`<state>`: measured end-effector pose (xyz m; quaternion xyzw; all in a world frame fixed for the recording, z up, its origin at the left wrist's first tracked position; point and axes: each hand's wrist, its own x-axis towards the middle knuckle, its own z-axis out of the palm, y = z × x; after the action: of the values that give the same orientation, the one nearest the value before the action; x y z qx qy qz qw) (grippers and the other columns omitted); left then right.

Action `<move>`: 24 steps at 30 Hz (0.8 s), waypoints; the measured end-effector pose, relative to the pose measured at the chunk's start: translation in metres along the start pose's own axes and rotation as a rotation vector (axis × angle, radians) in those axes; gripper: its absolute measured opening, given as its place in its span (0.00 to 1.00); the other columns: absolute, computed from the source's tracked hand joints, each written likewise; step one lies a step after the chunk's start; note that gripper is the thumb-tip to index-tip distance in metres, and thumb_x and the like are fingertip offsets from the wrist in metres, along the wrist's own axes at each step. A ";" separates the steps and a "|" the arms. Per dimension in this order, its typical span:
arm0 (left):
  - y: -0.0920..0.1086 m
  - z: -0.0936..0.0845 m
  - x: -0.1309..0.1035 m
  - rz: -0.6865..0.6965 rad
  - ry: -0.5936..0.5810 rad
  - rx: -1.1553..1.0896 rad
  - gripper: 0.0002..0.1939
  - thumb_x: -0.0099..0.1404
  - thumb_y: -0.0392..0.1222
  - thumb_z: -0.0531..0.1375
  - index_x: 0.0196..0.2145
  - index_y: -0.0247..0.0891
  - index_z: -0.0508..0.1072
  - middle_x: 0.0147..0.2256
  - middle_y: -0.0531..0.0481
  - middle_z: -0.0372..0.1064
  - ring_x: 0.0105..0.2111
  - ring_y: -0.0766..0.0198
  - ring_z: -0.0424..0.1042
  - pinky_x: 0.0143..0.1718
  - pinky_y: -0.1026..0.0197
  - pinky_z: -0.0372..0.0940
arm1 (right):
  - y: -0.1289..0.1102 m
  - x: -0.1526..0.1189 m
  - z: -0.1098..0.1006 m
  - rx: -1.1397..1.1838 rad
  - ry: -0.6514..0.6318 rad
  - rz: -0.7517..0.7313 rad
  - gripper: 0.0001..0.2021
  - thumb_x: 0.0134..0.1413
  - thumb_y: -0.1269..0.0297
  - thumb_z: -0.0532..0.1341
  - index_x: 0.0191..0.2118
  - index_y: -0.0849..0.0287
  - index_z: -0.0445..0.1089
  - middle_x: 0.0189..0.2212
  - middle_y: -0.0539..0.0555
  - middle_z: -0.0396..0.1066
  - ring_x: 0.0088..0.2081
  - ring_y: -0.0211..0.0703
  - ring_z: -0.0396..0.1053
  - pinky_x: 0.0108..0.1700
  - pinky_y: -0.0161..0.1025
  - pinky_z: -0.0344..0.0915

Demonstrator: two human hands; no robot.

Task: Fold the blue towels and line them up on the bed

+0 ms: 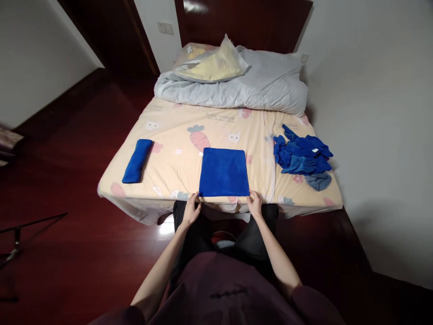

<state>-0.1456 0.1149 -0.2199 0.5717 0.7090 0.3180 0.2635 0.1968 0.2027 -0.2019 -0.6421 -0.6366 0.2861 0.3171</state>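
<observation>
A blue towel (223, 172) lies flat and square near the front edge of the bed. At its near left corner is my left hand (192, 208), thumb and fingers pinched on the cloth. My right hand (254, 205) pinches the near right corner in the same way. Left of the square lies a folded blue towel (137, 161), a narrow, thick bundle set at a slant. On the right side sits a crumpled heap of blue cloths (301, 155), with a small white tag showing and a duller blue piece at its near edge.
The bed (176, 131) has a peach sheet with carrot prints. A grey quilt (270, 76) and a pale yellow pillow (216, 65) are bunched by the dark headboard (243, 22). A white wall (379, 135) runs along the right. A black stand (16, 241) is at lower left.
</observation>
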 end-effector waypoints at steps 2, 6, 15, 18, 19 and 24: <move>0.008 -0.005 0.009 -0.043 -0.006 -0.024 0.28 0.65 0.39 0.54 0.63 0.37 0.69 0.61 0.38 0.69 0.66 0.49 0.63 0.68 0.46 0.58 | -0.002 0.004 -0.001 0.065 -0.023 0.054 0.20 0.60 0.66 0.58 0.57 0.60 0.72 0.54 0.64 0.76 0.57 0.52 0.73 0.63 0.50 0.68; 0.021 -0.011 0.028 -0.131 -0.051 -0.111 0.26 0.62 0.37 0.58 0.59 0.37 0.73 0.52 0.39 0.76 0.53 0.50 0.75 0.57 0.50 0.68 | 0.002 0.013 -0.001 0.129 -0.092 0.115 0.23 0.55 0.67 0.62 0.57 0.61 0.71 0.51 0.64 0.77 0.51 0.50 0.75 0.58 0.47 0.71; 0.008 -0.018 0.042 -0.130 -0.092 -0.112 0.28 0.48 0.26 0.58 0.47 0.36 0.80 0.26 0.54 0.71 0.27 0.63 0.68 0.37 0.62 0.65 | 0.015 0.018 -0.002 0.006 -0.082 -0.022 0.21 0.45 0.71 0.64 0.48 0.59 0.77 0.40 0.58 0.77 0.41 0.49 0.72 0.49 0.45 0.73; 0.004 -0.016 0.039 -0.072 -0.084 -0.043 0.23 0.49 0.27 0.59 0.43 0.36 0.81 0.31 0.50 0.73 0.31 0.61 0.70 0.41 0.59 0.67 | 0.018 0.012 0.001 -0.072 -0.038 -0.149 0.18 0.44 0.72 0.64 0.44 0.57 0.79 0.40 0.58 0.77 0.45 0.54 0.71 0.53 0.50 0.70; 0.003 -0.014 0.039 -0.058 -0.066 -0.036 0.21 0.50 0.28 0.60 0.42 0.36 0.82 0.33 0.49 0.74 0.33 0.61 0.71 0.42 0.58 0.68 | 0.018 0.011 0.002 -0.090 -0.027 -0.172 0.17 0.44 0.73 0.64 0.43 0.56 0.79 0.40 0.58 0.76 0.47 0.55 0.71 0.54 0.50 0.69; 0.003 -0.010 0.048 0.008 0.083 -0.072 0.11 0.58 0.35 0.60 0.37 0.38 0.81 0.39 0.43 0.71 0.42 0.54 0.74 0.50 0.51 0.70 | 0.010 0.019 0.008 -0.044 0.053 -0.142 0.15 0.45 0.77 0.59 0.36 0.57 0.79 0.40 0.59 0.73 0.44 0.52 0.72 0.51 0.46 0.71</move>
<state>-0.1608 0.1605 -0.2115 0.5512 0.7050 0.3677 0.2529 0.1981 0.2223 -0.2141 -0.6097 -0.6779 0.2316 0.3391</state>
